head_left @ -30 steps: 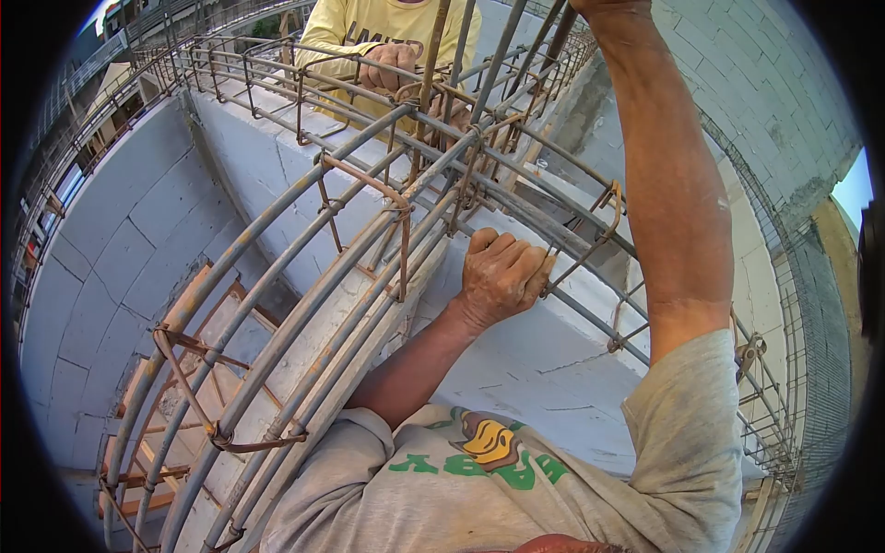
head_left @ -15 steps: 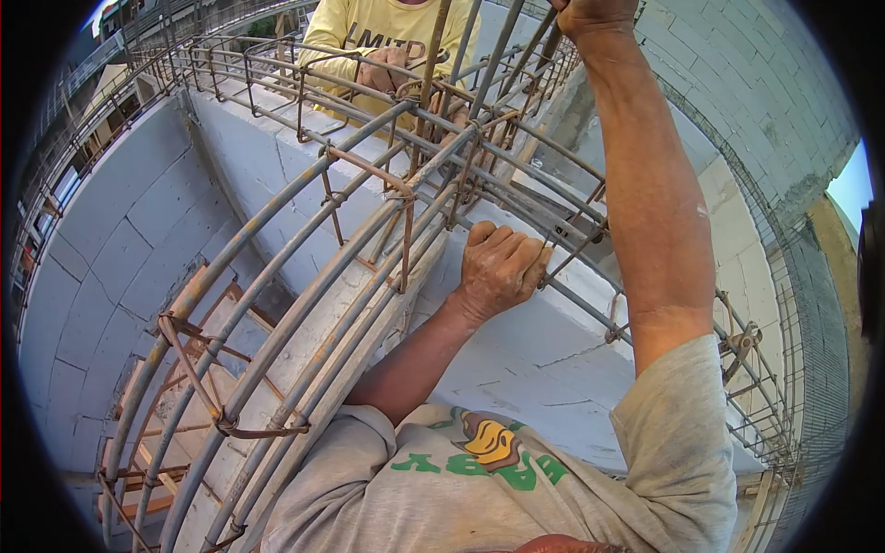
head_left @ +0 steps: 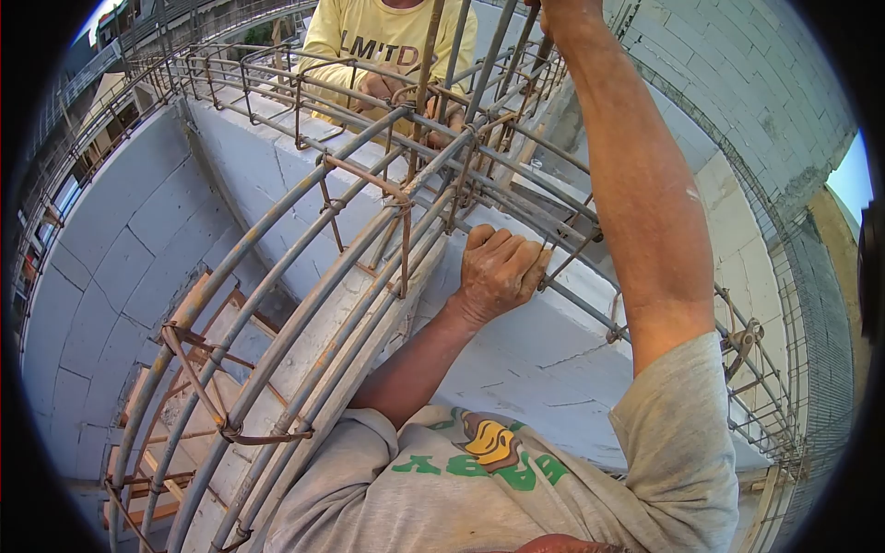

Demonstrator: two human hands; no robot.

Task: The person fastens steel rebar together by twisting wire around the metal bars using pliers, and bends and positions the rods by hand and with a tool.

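Observation:
My left hand is closed in a fist around a horizontal steel reinforcing bar of the cage over the white block wall. A thin tie wire stands close beside its knuckles. My right arm reaches up, and the right hand, partly cut off by the top edge, is wrapped round an upright reinforcing bar. Below that, the upright bars pass into the junction where the curved and straight cages cross.
Across the junction stands a co-worker in a yellow shirt, with hands at the bars. The curved rebar cage sweeps to lower left over a concrete ledge. Curved block walls and wooden formwork lie beneath it.
My right hand and forearm have shifted slightly left, with the upright bar beside it. The co-worker's hands have moved a little lower. My left hand stays in place.

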